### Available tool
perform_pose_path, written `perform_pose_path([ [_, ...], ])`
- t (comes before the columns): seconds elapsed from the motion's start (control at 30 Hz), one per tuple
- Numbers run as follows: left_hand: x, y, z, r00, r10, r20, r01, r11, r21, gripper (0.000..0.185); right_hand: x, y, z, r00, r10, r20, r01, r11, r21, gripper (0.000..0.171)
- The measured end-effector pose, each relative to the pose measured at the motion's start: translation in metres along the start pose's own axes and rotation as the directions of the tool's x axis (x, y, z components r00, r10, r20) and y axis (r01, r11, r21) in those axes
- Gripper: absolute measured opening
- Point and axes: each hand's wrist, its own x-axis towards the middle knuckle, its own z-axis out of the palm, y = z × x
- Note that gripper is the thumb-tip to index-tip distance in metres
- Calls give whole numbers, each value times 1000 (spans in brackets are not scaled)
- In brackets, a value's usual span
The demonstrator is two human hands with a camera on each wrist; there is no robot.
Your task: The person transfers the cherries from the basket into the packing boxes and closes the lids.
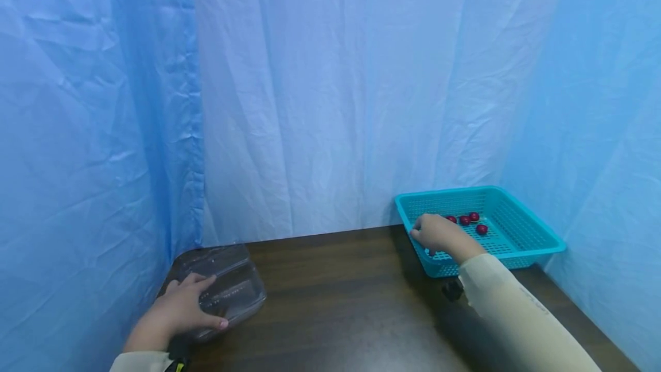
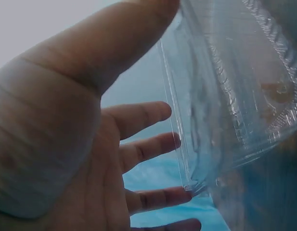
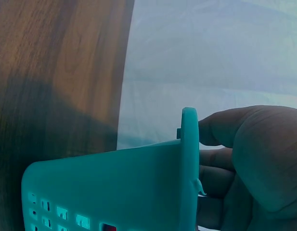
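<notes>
A clear plastic container point(image 1: 240, 289) lies on the table at the left, also seen in the left wrist view. My left hand point(image 1: 181, 306) is over its left part, fingers spread; in the left wrist view the fingertips meet its edge. At the right stands a turquoise basket point(image 1: 532, 220) holding several small, round, dark red fruits point(image 1: 482, 229). My right hand point(image 1: 439, 235) reaches in at the basket's left side, its fingers bent down. The rim point(image 3: 189, 154) covers the fingertips in the right wrist view, so I cannot tell whether they hold a fruit.
The dark wooden table point(image 1: 330, 303) stretches between the container and the basket. A pale blue curtain point(image 1: 330, 90) hangs behind it, with blue cloth point(image 1: 93, 159) at the left and more at the right. The basket stands near the table's back right corner.
</notes>
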Motion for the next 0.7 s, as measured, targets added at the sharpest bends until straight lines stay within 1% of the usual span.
perform_pose_path([
  [0.13, -1, 11, 5, 1000, 2, -24, 0, 998, 63, 132, 0, 0, 2, 1000, 5, -1, -5, 1000, 3, 33],
  [0.23, -2, 20, 8, 999, 23, -27, -20, 997, 75, 132, 0, -1, 2, 1000, 6, -2, -6, 1000, 5, 35],
  [0.43, 3, 36, 14, 996, 91, -14, -90, 996, 24, 129, -1, -4, 3, 1000, -4, 2, 4, 1000, 3, 42],
  [0.53, 8, 45, 17, 993, 115, -11, -115, 993, 6, 127, -3, -6, 3, 1000, -8, -1, 8, 1000, -3, 41],
  [0.7, 18, 60, 22, 990, 138, 1, -137, 990, -41, 124, -6, -11, 3, 1000, -6, -2, 6, 1000, -10, 41],
])
